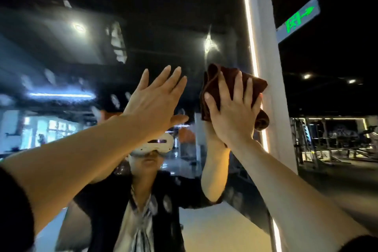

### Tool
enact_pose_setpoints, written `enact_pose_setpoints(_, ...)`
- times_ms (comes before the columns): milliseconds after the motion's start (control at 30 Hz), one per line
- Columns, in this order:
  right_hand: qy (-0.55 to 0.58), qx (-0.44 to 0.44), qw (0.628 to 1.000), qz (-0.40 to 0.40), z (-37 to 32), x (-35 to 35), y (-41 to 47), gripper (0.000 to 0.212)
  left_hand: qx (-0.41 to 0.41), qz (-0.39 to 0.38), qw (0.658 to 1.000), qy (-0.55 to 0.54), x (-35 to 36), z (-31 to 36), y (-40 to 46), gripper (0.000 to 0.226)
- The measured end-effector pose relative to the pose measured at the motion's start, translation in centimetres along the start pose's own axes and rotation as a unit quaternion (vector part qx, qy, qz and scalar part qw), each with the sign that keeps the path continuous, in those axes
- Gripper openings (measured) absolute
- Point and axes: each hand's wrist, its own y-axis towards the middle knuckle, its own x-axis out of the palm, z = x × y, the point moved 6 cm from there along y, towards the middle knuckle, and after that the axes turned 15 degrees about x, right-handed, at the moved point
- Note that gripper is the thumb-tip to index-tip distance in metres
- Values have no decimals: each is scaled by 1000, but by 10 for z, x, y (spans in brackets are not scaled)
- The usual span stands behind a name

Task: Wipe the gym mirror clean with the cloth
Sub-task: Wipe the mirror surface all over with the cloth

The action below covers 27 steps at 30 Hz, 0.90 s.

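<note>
The gym mirror (86, 51) fills the left and middle of the head view, with smudges and streaks across its glass. My right hand (235, 112) presses a crumpled dark brown cloth (223, 80) flat against the mirror's right edge, fingers straight and spread. My left hand (155, 100) is raised with straight fingers, palm toward the glass just left of the cloth; whether it touches the mirror I cannot tell. The mirror reflects a person wearing a white headset and both raised arms.
A lit strip (250, 32) runs down the mirror's right edge beside a white pillar (266, 47). A green exit sign (298, 18) hangs to the right. Gym machines (331, 139) stand in the dim room at far right.
</note>
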Motion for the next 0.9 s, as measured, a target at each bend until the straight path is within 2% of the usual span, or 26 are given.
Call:
enact_pose_setpoints(67, 27, -6, 999, 39, -11, 0, -9, 63, -6, -18, 1000, -1, 1, 0, 1, 91)
enact_pose_setpoints(167, 20, -126, 991, 31, -13, 1, -39, 58, -7, -40, 999, 4, 0, -1, 2, 93)
enact_pose_setpoints(233, -1, -162, 987, 18, 4, -3, -32, 57, -4, -46, 999, 4, -1, -1, 3, 94)
enact_pose_setpoints(267, -13, -142, 989, 25, 11, -5, -19, 57, 0, -46, 999, 6, -2, 0, 3, 94)
enact_pose_setpoints(367, -5, -9, 998, 57, 10, -10, 26, 58, 4, -46, 999, 3, -1, -1, 1, 93)
enact_pose_setpoints(433, 15, 12, 998, 63, -16, -8, 28, 58, 11, -46, 999, -3, 0, -1, 1, 93)
enact_pose_setpoints(500, 27, -60, 997, 40, -41, -3, 8, 59, 17, -15, 999, -43, -4, -2, 0, 93)
enact_pose_setpoints(600, -4, -196, 981, 2, -37, -3, -8, 62, 13, 93, 990, -107, -18, -14, -8, 75)
enact_pose_setpoints(667, -43, -159, 986, -3, -17, -8, 20, 67, 28, 116, 991, -67, -21, -28, -13, 72)
enact_pose_setpoints(733, -71, -26, 997, -15, -3, -17, 58, 68, 39, 119, 992, -10, -24, -42, -11, 73)
enact_pose_setpoints(800, -72, 35, 997, -23, -19, -18, 70, 67, 34, 105, 993, 35, -29, -53, -3, 75)
enact_pose_setpoints(833, -59, 24, 998, -13, -37, -18, 64, 68, 24, 87, 995, 49, -32, -57, 2, 78)
enact_pose_setpoints(900, -23, -54, 998, 5, -69, -14, 40, 69, -7, 47, 998, 52, -30, -68, 11, 85)
